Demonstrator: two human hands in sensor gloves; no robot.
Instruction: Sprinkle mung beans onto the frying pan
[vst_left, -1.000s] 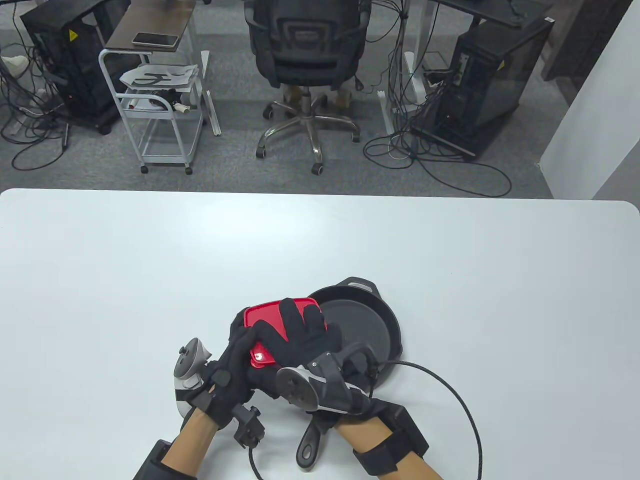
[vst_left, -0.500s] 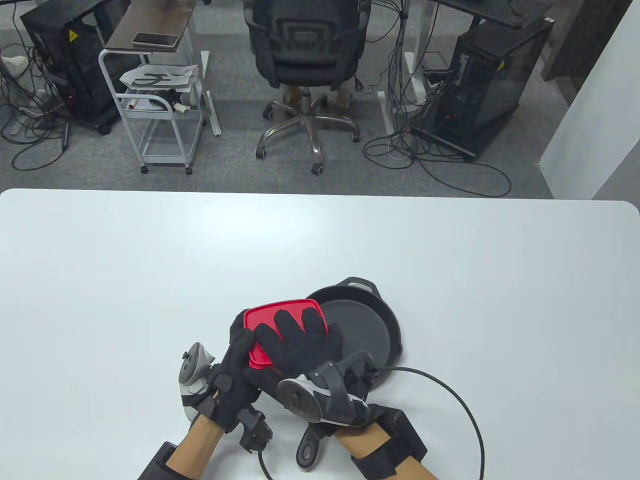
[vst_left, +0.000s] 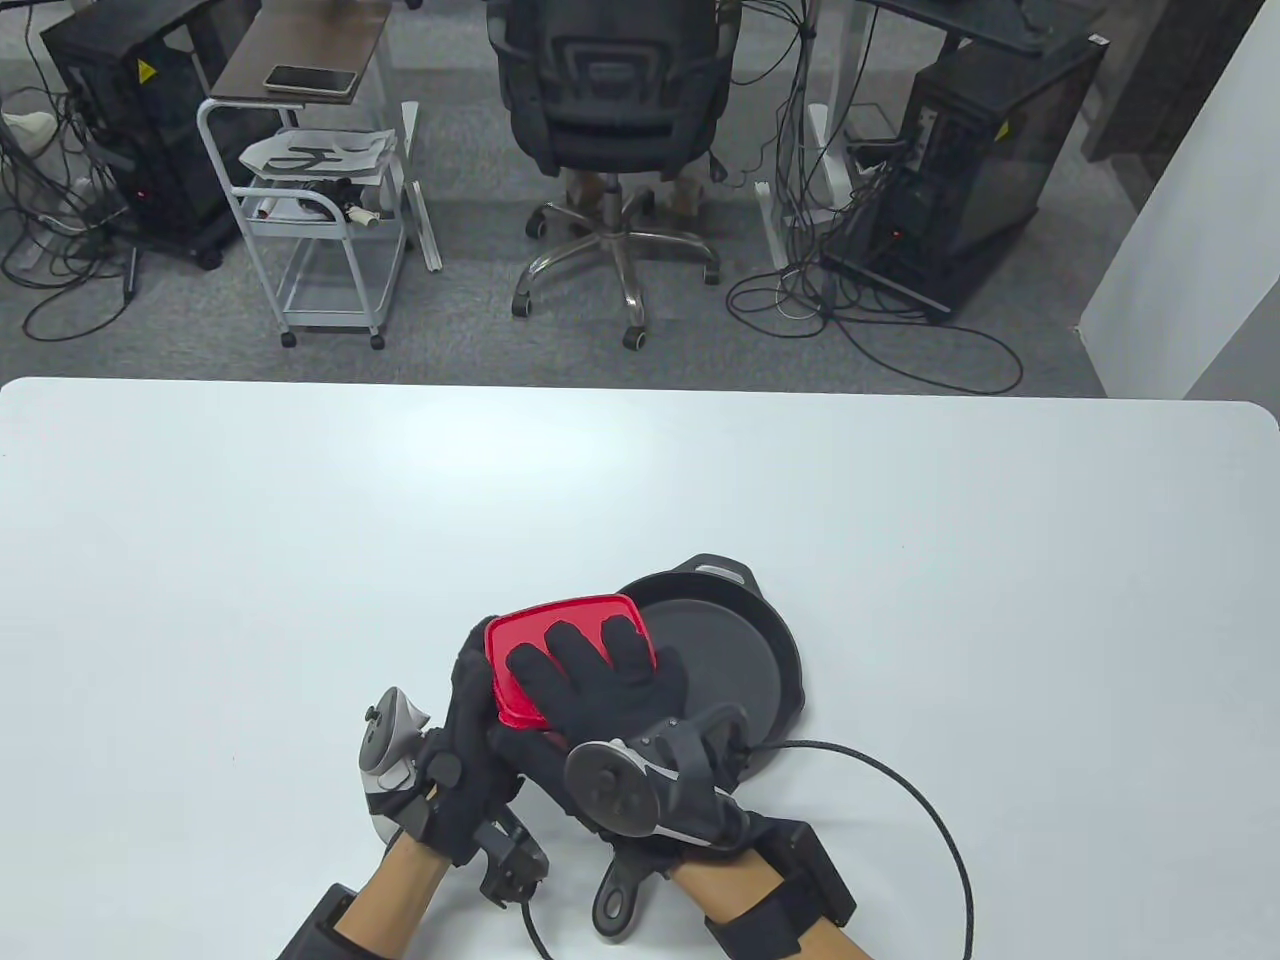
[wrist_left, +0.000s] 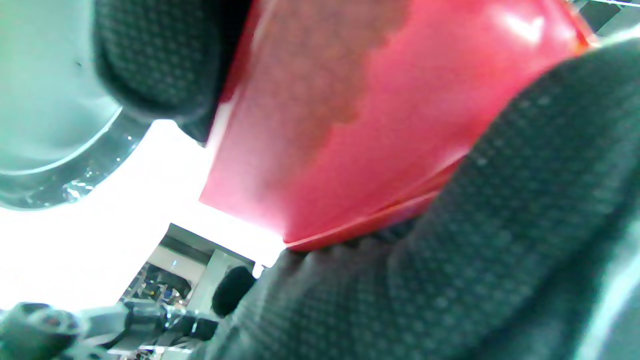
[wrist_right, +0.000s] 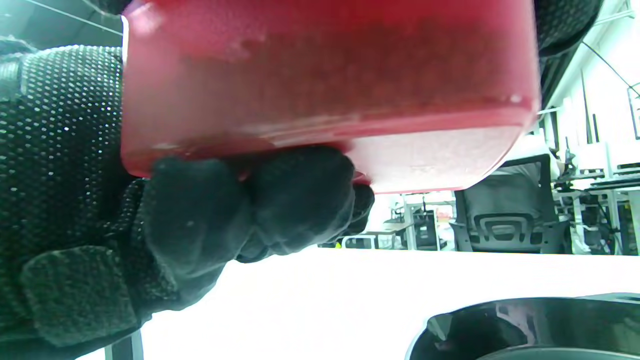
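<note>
A red plastic box (vst_left: 540, 625) with a red lid is held off the table just left of a black frying pan (vst_left: 735, 655). My left hand (vst_left: 470, 740) grips the box from below and the left side; its fingers (wrist_right: 240, 210) curl under the box in the right wrist view. My right hand (vst_left: 590, 680) lies flat on the lid with its fingers spread. The box (wrist_right: 325, 75) is translucent and dark beans show through its wall. In the left wrist view the box (wrist_left: 360, 110) fills the frame. The pan's inside is bare.
The pan's long handle (vst_left: 620, 890) points toward the table's near edge, under my right wrist. A black cable (vst_left: 940, 840) loops on the table right of the pan. An office chair (vst_left: 615, 90) and a cart (vst_left: 320, 200) stand beyond the table's far edge.
My right hand has slid back a little on the lid, showing more red at the far edge. The left hand has shifted slightly right. The box stays in place.
</note>
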